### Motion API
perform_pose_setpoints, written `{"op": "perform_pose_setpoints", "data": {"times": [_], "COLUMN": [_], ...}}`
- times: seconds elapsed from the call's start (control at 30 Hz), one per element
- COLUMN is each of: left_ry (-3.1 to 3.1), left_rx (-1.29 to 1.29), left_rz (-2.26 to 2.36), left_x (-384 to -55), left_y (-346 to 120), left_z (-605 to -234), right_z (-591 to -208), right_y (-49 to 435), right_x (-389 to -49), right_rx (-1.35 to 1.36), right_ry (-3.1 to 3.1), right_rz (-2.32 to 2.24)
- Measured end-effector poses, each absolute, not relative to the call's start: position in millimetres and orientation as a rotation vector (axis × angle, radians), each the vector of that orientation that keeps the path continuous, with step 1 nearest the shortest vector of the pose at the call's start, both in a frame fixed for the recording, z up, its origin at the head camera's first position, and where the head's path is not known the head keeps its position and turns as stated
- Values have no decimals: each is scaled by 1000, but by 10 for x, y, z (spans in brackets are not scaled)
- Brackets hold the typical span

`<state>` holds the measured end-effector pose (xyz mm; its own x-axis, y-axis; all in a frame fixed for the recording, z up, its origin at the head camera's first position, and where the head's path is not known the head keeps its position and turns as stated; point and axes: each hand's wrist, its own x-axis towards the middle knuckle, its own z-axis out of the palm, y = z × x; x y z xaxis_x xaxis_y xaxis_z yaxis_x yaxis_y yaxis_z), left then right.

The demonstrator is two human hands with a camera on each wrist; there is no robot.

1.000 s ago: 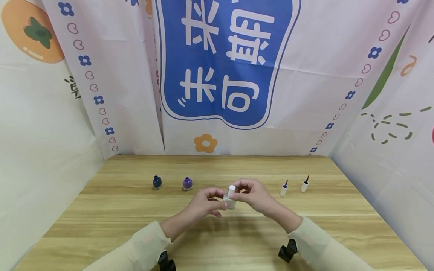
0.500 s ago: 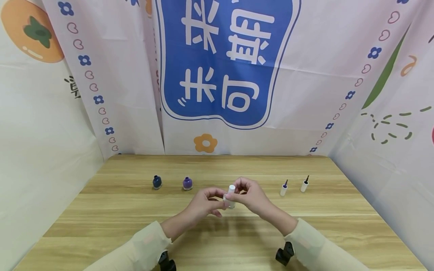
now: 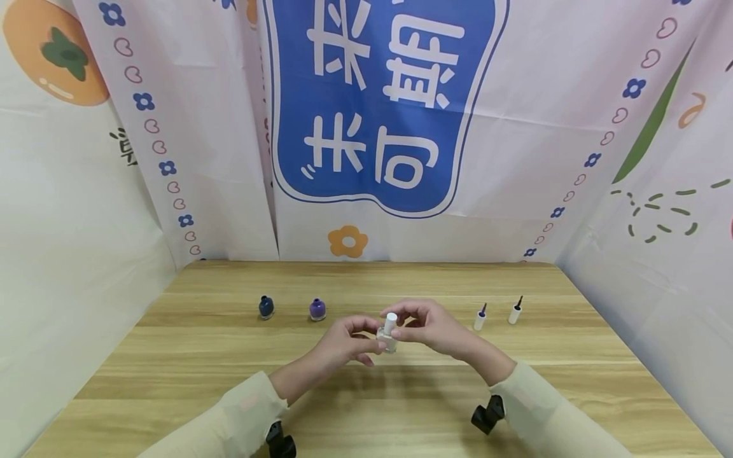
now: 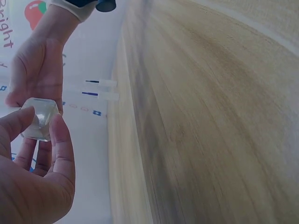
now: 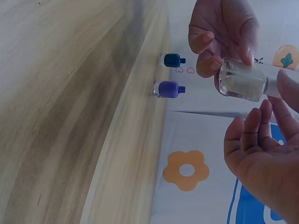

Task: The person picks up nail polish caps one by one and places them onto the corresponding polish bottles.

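You had the clear square-sided glass bottle with pale contents above the wood-grain table, between your left hand on its left and your right hand on its right, at the smooth white cylindrical cap on the bottle's neck. Farther back on the table, to your left, stood the rounded dark-blue glass bottle, with the rounded purple glass bottle to its right. Beyond your right hand, to the right, stood the white cylindrical purple-brush cap; right of it and slightly farther back stood the white cylindrical dark-brush cap. Behind the table hung the printed white cloth.
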<state>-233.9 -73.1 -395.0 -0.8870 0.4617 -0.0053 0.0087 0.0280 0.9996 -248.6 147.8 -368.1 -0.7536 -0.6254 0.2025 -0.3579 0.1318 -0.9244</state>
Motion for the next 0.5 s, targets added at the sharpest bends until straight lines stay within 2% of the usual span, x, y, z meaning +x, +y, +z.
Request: {"op": "perform_pose_setpoints", "data": {"times": [0.3,0.5], "left_ry": [1985,1984], "left_rx": [478,480], "left_rz": [1919,1933], "left_x": [-2323,-2335], "left_y": [-735,-720], "left_z": [-3936,-3946], "right_z": [-3697,-3740], "right_y": [1442,1404], "right_x": [-2482,-2479], "right_rx": [-954,-849], "right_ry": [2162,2272], "right_rz": [-1652,-1683]}}
